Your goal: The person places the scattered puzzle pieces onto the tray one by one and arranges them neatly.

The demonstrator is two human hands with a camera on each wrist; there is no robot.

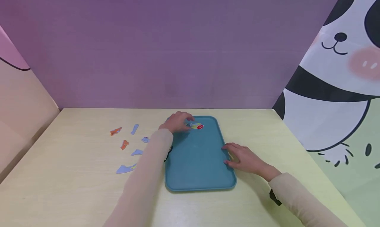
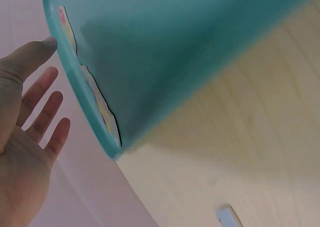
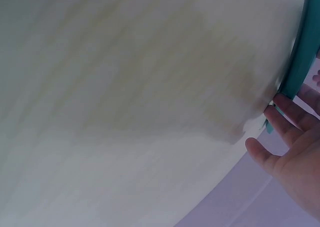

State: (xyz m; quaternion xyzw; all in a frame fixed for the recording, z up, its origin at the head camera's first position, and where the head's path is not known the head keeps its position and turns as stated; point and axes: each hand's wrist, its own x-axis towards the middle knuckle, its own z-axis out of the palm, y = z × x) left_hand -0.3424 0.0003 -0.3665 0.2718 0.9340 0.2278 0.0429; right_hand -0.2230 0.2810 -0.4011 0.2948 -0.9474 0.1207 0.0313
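A teal tray (image 1: 199,161) lies on the table. Over its far left corner is my left hand (image 1: 177,122), fingers apart and loosely bent, beside a flat puzzle-like piece (image 1: 197,126) with red, yellow and blue print. In the left wrist view, two printed pieces lie along the tray's far rim, one red-tipped piece (image 2: 69,31) and a longer piece (image 2: 102,106); the hand appears clear of both. My right hand (image 1: 244,159) touches the tray's right rim with its fingertips, fingers relaxed; the right wrist view shows them against the rim (image 3: 299,52).
Left of the tray lie several loose cut-out pieces, among them an orange piece (image 1: 116,131), a smaller orange piece (image 1: 124,145), a blue strip (image 1: 135,129) and a long blue piece (image 1: 125,169). A purple wall (image 1: 178,55) stands behind the pale wooden table (image 1: 83,187).
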